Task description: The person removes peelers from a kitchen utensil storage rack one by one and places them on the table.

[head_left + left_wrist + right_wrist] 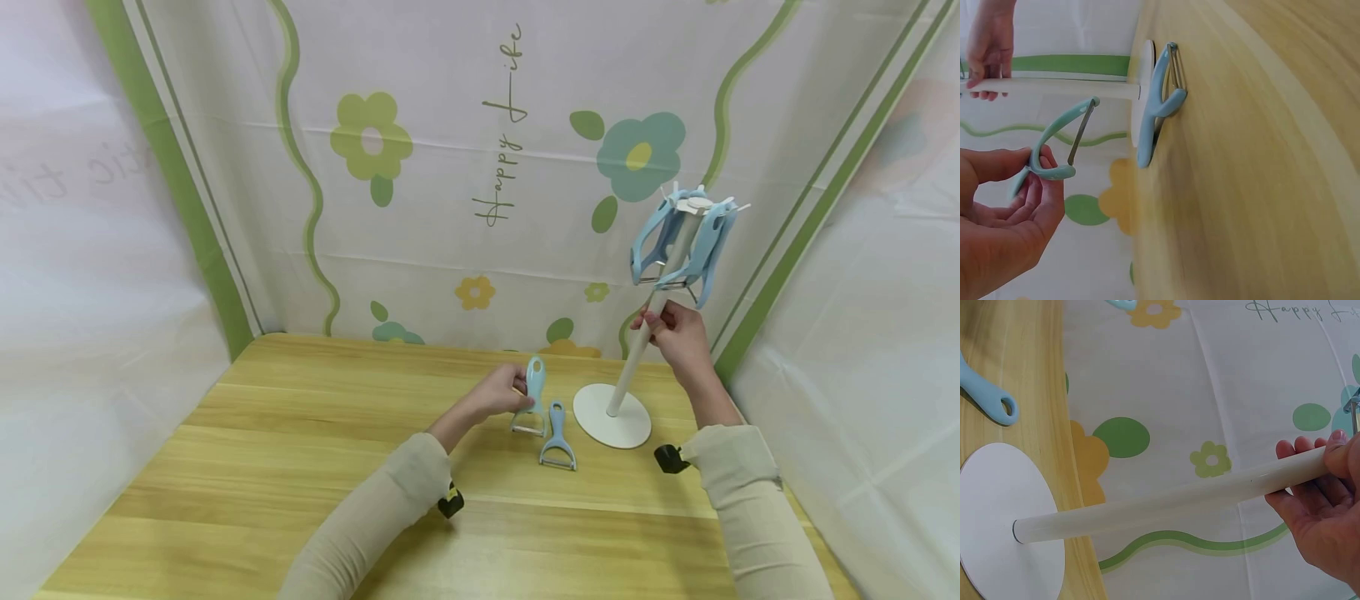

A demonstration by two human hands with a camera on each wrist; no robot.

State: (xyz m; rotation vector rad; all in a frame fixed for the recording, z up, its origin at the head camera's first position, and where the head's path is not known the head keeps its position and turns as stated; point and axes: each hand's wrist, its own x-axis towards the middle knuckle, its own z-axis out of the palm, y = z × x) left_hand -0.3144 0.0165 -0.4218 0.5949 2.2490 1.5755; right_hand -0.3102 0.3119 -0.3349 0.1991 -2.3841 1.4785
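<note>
My left hand (498, 392) pinches a mint-green Y-shaped peeler (535, 379) between thumb and fingers, above the table, blade end downward. Just right of it a blue peeler (557, 425) lies on the wood; the left wrist view also shows this blue peeler (1152, 112), close to the stand's base. My right hand (681, 337) grips the white pole (632, 362) of an upright stand, below its top. Several blue peelers (705, 246) hang from the hooks up there. In the right wrist view, thumb and fingers wrap the pole (1179, 506).
The stand's round white base (596, 417) sits on the wooden table (300, 467) near its back right edge. Behind rises a flower-printed curtain (450, 208), with pale sheets at both sides. A small black device (671, 458) is at the right wrist.
</note>
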